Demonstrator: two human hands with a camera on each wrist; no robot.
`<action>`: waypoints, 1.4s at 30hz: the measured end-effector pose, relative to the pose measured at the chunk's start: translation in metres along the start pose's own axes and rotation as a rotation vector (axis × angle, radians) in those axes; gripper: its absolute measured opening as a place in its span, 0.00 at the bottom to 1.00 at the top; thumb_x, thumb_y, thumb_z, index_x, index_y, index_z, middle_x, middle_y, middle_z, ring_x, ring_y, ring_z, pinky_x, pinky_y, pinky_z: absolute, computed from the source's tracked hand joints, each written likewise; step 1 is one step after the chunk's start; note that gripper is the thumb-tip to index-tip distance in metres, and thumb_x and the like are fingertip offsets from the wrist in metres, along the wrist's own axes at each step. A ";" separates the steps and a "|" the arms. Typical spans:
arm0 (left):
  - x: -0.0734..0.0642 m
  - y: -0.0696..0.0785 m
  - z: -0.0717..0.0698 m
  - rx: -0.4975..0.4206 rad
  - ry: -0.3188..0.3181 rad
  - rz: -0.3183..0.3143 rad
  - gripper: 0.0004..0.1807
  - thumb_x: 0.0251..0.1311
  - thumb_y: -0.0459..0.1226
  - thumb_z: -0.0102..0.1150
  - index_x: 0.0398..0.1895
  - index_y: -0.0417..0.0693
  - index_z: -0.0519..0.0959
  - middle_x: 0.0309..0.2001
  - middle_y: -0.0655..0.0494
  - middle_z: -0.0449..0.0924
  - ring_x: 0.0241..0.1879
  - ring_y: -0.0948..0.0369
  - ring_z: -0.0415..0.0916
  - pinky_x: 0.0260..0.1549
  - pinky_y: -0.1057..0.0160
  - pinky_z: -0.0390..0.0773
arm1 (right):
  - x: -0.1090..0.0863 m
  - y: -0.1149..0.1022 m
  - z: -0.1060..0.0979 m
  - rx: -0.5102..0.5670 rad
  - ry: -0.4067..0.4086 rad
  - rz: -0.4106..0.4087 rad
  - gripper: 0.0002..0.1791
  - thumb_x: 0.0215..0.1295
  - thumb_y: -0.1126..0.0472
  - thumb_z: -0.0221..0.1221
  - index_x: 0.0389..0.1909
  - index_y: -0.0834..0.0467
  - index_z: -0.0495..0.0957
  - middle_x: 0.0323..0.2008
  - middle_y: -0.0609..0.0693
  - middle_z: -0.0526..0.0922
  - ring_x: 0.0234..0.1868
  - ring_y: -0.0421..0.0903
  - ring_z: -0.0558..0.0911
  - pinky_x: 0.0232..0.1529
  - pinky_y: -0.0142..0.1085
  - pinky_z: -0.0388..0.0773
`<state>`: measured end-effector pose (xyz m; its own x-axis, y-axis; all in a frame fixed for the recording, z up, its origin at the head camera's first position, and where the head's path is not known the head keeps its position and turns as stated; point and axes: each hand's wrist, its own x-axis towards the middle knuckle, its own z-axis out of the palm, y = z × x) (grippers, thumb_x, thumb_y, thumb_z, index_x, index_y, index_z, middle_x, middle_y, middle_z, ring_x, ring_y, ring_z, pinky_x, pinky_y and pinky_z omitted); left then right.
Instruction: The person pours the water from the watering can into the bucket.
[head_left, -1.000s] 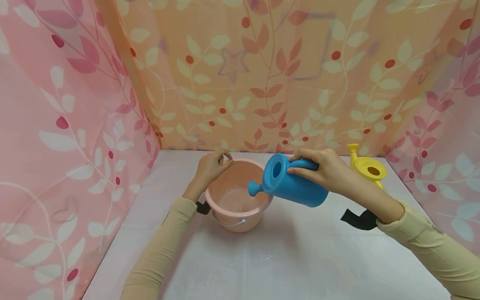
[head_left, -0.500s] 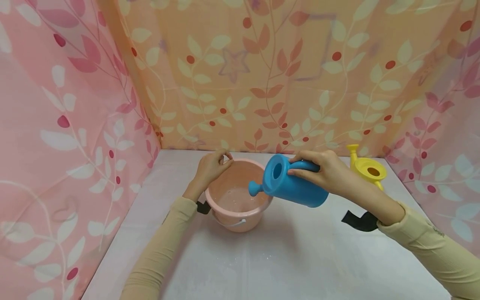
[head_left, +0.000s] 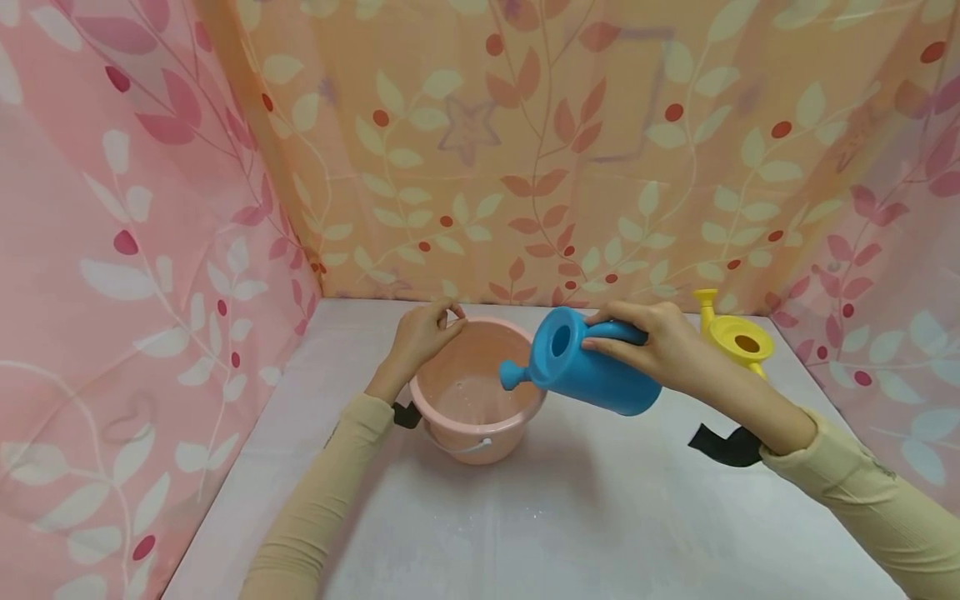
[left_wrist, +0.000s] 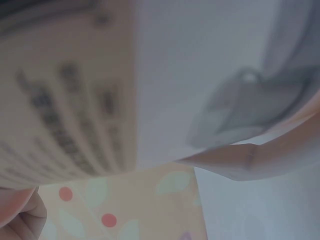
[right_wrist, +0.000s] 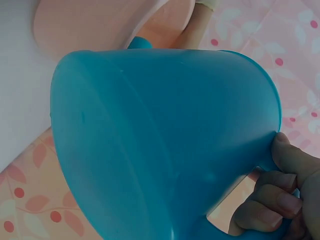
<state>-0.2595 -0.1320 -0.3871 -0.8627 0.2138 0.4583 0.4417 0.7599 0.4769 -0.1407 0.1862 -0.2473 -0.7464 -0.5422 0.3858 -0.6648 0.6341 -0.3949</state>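
My right hand [head_left: 651,340] grips the handle of a blue watering can [head_left: 588,367], tilted so its spout and rose point left over the bucket's rim. In the right wrist view the fingers [right_wrist: 265,210] curl round that handle, and the can's base faces the camera. A pink bucket [head_left: 480,429] with a white bail handle stands on the table, some water showing inside. My left hand [head_left: 422,335] holds the bucket's far left rim, thumb and fingers over the edge. In the left wrist view a blurred surface with printed lettering [left_wrist: 65,115] covers most of the frame.
A yellow watering can [head_left: 738,337] stands at the back right of the white-covered table [head_left: 600,533]. Floral cloth [head_left: 465,167] hangs on three sides. A few water drops lie in front of the bucket. A black strap [head_left: 726,445] shows by the right wrist.
The blue watering can and my right hand have shifted very slightly to the right. My left hand and the bucket have stayed in place.
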 end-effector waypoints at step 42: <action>0.000 0.000 0.000 -0.014 0.004 0.006 0.06 0.56 0.46 0.61 0.34 0.58 0.79 0.13 0.61 0.64 0.12 0.63 0.59 0.15 0.65 0.59 | -0.038 0.029 -0.002 0.086 0.156 0.122 0.17 0.55 0.63 0.65 0.47 0.56 0.79 0.44 0.57 0.82 0.45 0.64 0.80 0.40 0.61 0.74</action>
<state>-0.2593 -0.1326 -0.3874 -0.8587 0.2160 0.4647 0.4508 0.7496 0.4847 -0.1314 0.2258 -0.2719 -0.8120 -0.3681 0.4529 -0.5751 0.6369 -0.5135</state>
